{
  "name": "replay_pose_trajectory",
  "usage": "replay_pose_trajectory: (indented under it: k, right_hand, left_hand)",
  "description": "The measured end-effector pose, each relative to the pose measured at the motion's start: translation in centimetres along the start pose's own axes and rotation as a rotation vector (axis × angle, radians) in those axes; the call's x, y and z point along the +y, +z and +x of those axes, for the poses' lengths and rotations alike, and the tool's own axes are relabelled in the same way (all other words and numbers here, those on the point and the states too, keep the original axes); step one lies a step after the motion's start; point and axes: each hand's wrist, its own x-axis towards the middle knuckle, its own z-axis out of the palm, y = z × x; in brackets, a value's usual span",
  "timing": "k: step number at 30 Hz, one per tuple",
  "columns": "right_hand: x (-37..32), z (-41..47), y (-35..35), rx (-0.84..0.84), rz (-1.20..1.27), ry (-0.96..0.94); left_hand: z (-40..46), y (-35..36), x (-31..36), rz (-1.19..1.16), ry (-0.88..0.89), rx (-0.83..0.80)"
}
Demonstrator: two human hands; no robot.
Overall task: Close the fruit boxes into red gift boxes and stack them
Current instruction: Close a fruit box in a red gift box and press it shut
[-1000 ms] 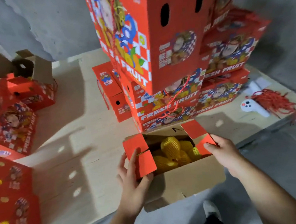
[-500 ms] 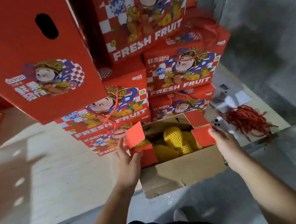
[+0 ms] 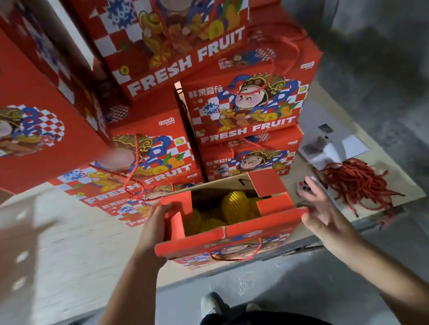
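An open red gift box [image 3: 229, 236] stands at the front edge of the wooden platform [image 3: 59, 258], its flaps up. Inside lie yellow fruits in foam netting [image 3: 235, 206]. My left hand [image 3: 153, 231] grips the left side flap of this box. My right hand [image 3: 319, 209] is spread open by the box's right corner, fingertips near the front flap. A red rope handle [image 3: 235, 255] hangs on the box's front. Behind it rises a stack of closed red "FRESH FRUIT" gift boxes [image 3: 244, 106].
A large red box with a dark hand hole [image 3: 16, 103] looms at upper left. A bundle of red cords [image 3: 356, 187], white papers [image 3: 333, 142] and a small white device [image 3: 303, 186] lie on the platform at the right. Grey concrete floor [image 3: 273, 283] and my shoe are below.
The near front flap has swung up, now showing its red printed side and rope handle. My right hand left the right side flap and opened. The camera moved closer.
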Motion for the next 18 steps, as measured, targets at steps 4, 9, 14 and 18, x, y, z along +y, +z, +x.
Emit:
replay_pose_trajectory:
  k: [4,9,14,18]
  right_hand:
    - [-2.0,3.5,2.6,0.200,-0.131,-0.015]
    - [-1.9,6.0,4.0,0.062,-0.477,-0.014]
    - [-2.4,8.1,3.2,-0.073,-0.439,0.233]
    - [-4.5,11.0,3.2,0.003,-0.185,0.353]
  left_hand:
    - [-1.5,0.0,0.0,-0.111,0.006,-0.085]
    - [-1.9,1.0,-0.2,0.111,0.134,0.048]
    - [-1.4,1.6,-0.4,0.345,0.215,0.129]
    - [-1.4,2.2,-0.7,0.493,0.320,0.251]
